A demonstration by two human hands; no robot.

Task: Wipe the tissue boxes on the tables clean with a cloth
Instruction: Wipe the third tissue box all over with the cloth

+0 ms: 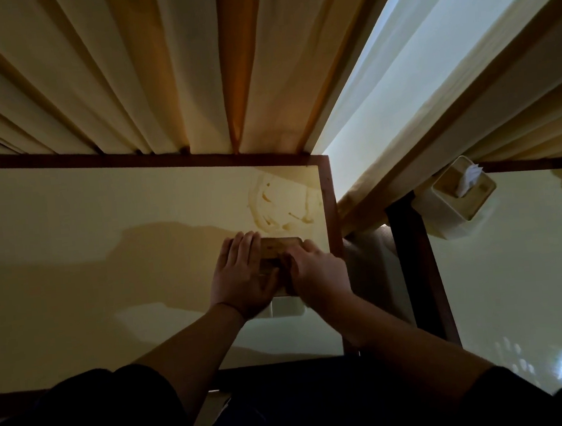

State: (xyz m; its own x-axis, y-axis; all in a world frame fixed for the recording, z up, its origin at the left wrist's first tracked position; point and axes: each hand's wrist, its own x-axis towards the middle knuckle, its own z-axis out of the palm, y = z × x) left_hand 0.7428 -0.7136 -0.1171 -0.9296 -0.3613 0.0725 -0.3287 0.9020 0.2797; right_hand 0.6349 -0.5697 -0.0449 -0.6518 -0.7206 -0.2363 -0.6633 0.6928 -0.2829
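Seen from above, both hands rest on a tissue box point(281, 247) that sits near the right edge of a pale counter point(70, 250) with a dark wooden border. The left hand point(244, 278) lies flat over the box's left side, fingers straight and close together, pointing toward the far edge. The right hand point(319, 271) covers the box's right side with its fingers bent down over the top; whether it pinches anything beneath them cannot be told, and no cloth can be made out in the dim light. The box has a brownish wooden top and a white body, a strip of which shows just below the wrists. Just beyond the box, the counter surface carries curved wet smears point(282, 205) near the far right corner. Cream and orange curtains point(122, 73) hang along the far side. A narrow gap separates this counter from a second counter point(519, 275) on the right, where another tissue box point(460, 195), white with a tissue sticking up from its slot, stands in the far left corner. Dark sleeves cover both upper arms at the bottom.
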